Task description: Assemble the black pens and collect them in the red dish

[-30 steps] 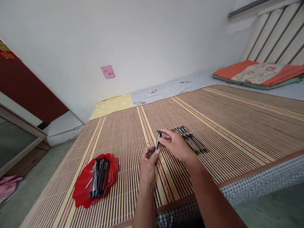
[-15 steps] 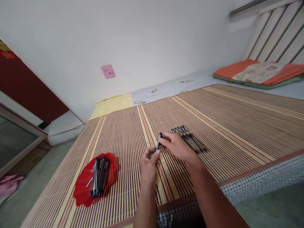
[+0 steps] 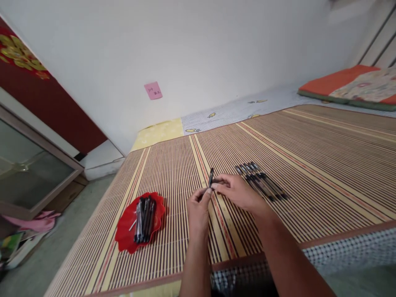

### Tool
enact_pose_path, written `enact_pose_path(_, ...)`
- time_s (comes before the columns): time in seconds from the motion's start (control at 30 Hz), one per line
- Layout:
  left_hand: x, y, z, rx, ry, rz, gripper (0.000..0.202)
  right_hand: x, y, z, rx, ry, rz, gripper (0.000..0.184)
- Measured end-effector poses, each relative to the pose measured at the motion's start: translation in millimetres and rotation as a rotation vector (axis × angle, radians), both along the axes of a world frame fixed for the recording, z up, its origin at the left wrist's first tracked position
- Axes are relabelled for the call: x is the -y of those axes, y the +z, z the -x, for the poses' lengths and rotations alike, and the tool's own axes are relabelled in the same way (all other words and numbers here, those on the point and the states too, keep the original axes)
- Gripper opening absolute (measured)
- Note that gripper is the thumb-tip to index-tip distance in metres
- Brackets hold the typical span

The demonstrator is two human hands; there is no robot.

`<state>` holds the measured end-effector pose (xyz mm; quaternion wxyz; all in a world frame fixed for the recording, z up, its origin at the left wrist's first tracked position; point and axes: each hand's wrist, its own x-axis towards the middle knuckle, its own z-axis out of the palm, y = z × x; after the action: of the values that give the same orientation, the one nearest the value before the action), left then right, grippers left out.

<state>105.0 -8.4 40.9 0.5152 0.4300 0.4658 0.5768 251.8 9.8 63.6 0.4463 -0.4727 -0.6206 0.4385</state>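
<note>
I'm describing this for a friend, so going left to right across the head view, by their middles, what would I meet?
Pink cloth, red plate, left hand, held pen, right hand, row of pens, folded bedding.

Head camera: worn on the person's head, facing forward and steeply down over the forearms (image 3: 194,255), which enter at the bottom edge
Left hand (image 3: 199,206) and right hand (image 3: 237,192): just below mid-frame, seen from behind and above, fairly near
Striped slatted mat (image 3: 176,177): seen obliquely from its near edge, filling the lower half
White wall (image 3: 222,49): farther off, across the top
Floor (image 3: 72,225): glimpsed lower left
Folded orange-and-floral quilt (image 3: 346,84): cut by the right edge
</note>
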Motion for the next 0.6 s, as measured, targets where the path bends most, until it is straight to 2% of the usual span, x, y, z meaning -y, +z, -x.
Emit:
enact_pose_path(0.13,2,18.0,30,-0.213,0.121,-0.064,0.02,-1,-0.3,-9,0.075,-0.125,-0.042,0.023)
enact_pose_path(0.2,5,28.4,58,-0.346,0.21,-0.094,0.02,-2,-2.6,-12,0.111,-0.14,-0.057,0.023)
enact_pose_path(0.3,10,37.3,113,-0.539,0.349,-0.072,0.025,-3,-4.3,-15,0.153,-0.149,-0.07,0.023)
enact_pose_path(0.37,13,37.1,152,-0.606,0.455,-0.018,0.032,-1,-2.7,-16,0.174,-0.147,-0.07,0.022)
enact_pose_path(0.47,14,30.2,201,-0.697,0.499,0.107,0.042,3,1.9,-15,0.206,-0.109,-0.017,0.023)
enact_pose_path(0.53,12,24.5,222,-0.796,0.474,0.163,0.045,5,3.9,-15,0.231,-0.096,0.006,0.023)
enact_pose_path(0.6,9,19.8,231,-0.901,0.444,0.188,0.046,5,4.0,-14,0.245,-0.106,-0.006,0.022)
